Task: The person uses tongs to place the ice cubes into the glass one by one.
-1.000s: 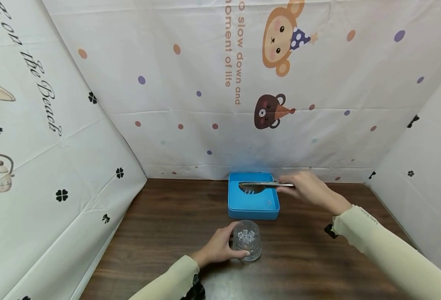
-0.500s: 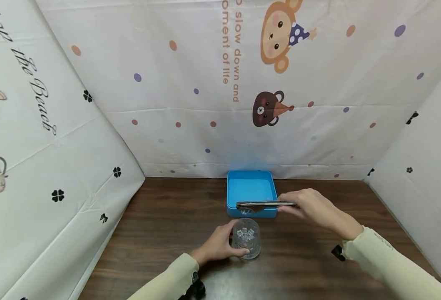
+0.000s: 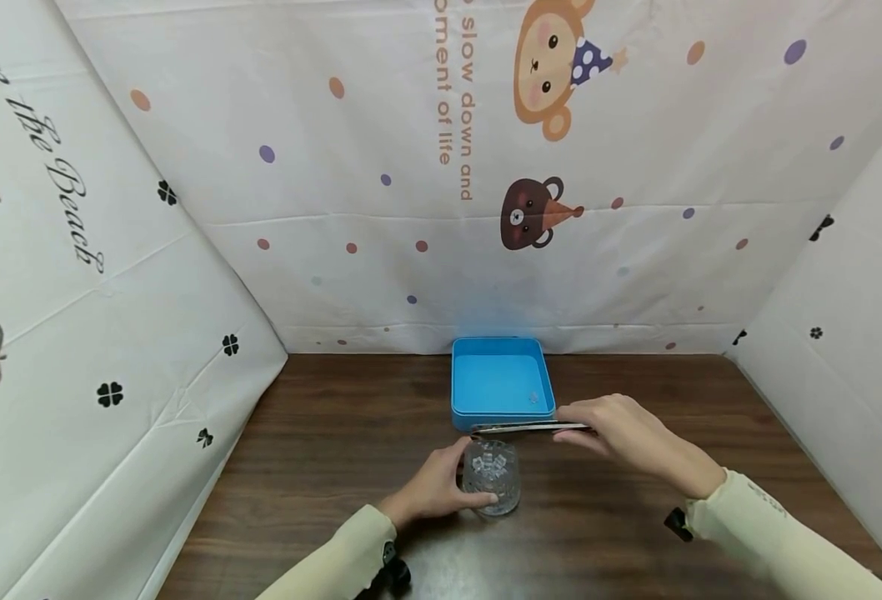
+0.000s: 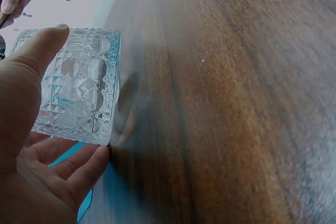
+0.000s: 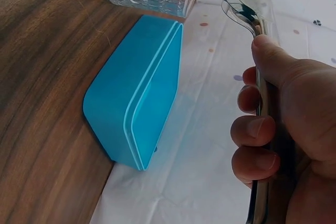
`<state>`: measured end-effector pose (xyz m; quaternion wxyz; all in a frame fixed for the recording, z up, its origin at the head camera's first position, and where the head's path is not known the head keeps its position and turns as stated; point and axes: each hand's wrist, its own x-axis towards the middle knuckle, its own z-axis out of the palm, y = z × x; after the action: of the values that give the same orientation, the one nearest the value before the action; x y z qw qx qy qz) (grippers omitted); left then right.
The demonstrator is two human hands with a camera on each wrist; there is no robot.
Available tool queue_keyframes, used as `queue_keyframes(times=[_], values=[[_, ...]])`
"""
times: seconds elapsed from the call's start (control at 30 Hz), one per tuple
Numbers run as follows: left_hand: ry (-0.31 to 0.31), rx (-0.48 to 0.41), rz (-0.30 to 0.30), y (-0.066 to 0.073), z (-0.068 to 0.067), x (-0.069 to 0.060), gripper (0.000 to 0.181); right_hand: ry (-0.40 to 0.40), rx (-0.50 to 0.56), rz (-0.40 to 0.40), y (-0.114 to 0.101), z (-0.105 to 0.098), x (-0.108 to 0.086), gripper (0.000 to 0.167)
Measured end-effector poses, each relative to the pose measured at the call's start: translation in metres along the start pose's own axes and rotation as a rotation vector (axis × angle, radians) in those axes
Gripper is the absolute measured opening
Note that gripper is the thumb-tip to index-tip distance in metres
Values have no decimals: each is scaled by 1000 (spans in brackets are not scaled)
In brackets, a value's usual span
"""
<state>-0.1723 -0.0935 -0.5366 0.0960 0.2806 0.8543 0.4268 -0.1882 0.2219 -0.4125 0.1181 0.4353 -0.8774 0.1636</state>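
My left hand [image 3: 432,485] grips a clear cut-glass tumbler [image 3: 503,498] standing on the table, fingers around its far side and thumb on the near side. Several small clear cubes [image 3: 489,462] show inside it. In my right hand [image 3: 624,433] are metal tongs [image 3: 523,427], held level with their tips over the tumbler's far rim. The right wrist view shows one fork-shaped and one spoon-shaped end on the tongs [image 5: 242,10], close together; what lies between them is unclear. Behind the tumbler sits an open blue box [image 3: 489,375] with a small clear piece [image 3: 533,397] near its right front corner.
The brown wooden table [image 3: 358,433] ends at a printed white cloth [image 3: 381,283] hung behind the box. More white cloth [image 3: 148,417] slopes up on the left, and another panel [image 3: 854,400] bounds the right side.
My right hand has brought the tongs from over the blue box towards me, to the tumbler's rim. The left hand keeps its grip on the tumbler. The head view shifted slightly.
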Motion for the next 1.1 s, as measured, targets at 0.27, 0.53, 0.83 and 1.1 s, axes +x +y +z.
queue_keyframes(times=[0.27,0.53,0.83,1.1], values=[[-1,23,-36,0,1,0,88,-5,-4,17,1,3,-4,9],[2,19,-36,0,2,-1,94,6,-12,11,2,7,-6,8],[-2,14,-42,2,1,-1,93,-17,3,56,2,9,-10,29],[-7,7,-42,-1,2,-1,93,-33,5,78,3,9,-12,25]])
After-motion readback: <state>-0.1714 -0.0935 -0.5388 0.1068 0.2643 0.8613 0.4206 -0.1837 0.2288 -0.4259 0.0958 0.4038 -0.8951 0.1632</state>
